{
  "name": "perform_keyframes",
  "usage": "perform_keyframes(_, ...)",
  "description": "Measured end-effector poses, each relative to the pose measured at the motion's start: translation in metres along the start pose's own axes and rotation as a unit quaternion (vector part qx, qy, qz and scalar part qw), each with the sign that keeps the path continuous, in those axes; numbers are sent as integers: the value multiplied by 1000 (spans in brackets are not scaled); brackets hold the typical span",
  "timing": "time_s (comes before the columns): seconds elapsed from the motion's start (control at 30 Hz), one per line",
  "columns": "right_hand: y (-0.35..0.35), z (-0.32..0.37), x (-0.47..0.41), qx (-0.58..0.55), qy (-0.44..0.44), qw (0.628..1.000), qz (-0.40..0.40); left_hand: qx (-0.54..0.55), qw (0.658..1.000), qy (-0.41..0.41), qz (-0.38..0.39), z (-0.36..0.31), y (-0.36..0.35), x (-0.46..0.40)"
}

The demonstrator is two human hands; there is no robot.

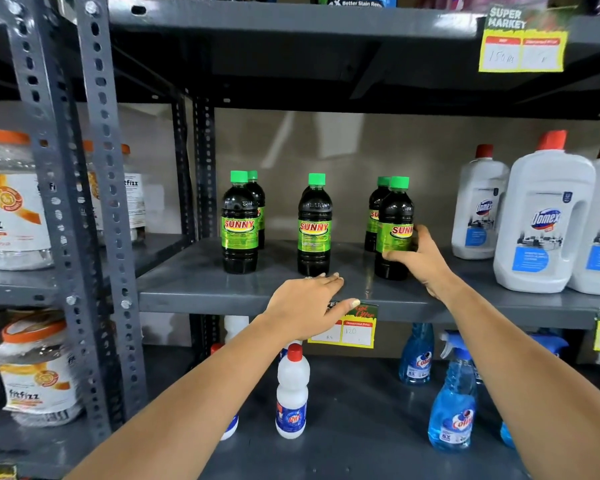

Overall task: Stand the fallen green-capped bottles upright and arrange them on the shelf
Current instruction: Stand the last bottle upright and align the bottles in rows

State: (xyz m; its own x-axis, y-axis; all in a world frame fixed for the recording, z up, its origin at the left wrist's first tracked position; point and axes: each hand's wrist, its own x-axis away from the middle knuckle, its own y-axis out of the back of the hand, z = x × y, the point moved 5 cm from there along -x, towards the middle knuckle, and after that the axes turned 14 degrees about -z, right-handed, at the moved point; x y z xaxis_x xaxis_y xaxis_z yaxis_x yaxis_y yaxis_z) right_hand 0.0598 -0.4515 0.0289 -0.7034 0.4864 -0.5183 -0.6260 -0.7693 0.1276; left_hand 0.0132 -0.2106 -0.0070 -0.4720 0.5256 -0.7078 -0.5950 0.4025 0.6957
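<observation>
Looking through the head view, I see five green-capped bottles all upright on the grey shelf (pixel 194 282): two at the left (pixel 239 225), one in the middle (pixel 314 226), two at the right. My right hand (pixel 420 258) is wrapped around the front right bottle (pixel 394 230) at its label, low on the body. My left hand (pixel 309 306) lies flat and empty, fingers spread, on the shelf edge. Full of dark liquid, the bottles look fairly heavy, rigid and smooth; I judge the labelled waist the surest hold, since a push near the cap would tip them.
</observation>
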Motion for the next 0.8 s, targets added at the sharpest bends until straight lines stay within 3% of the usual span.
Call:
perform_keyframes(0.13, 2, 8, 6, 82, 38, 996, -25, 0, 1000, 1, -5, 0, 0, -1)
perform_keyframes(0.3, 5, 8, 11, 124, 33, 992, 3, 16, 1000, 19, 1, 5, -2, -1)
perform_keyframes(0.4, 8, 4, 13, 152, 31, 988, 6, 82, 993, 79, -16, 9, 2, -3)
perform_keyframes(0.5, 9, 2, 14, 160, 25, 987, 13, 275, 932, 214, -104, 17, 15, -3)
perform_keyframes(0.6, 9, 0, 15, 158, 25, 987, 18, 330, 865, 322, -199, 40, 20, -7)
perform_keyframes(0.67, 10, 0, 15, 158, 27, 987, 15, 336, 837, 388, -188, 54, 17, -12)
perform_keyframes(0.8, 11, 0, 15, 155, 30, 987, 10, 324, 816, 461, -130, 69, 1, -28)
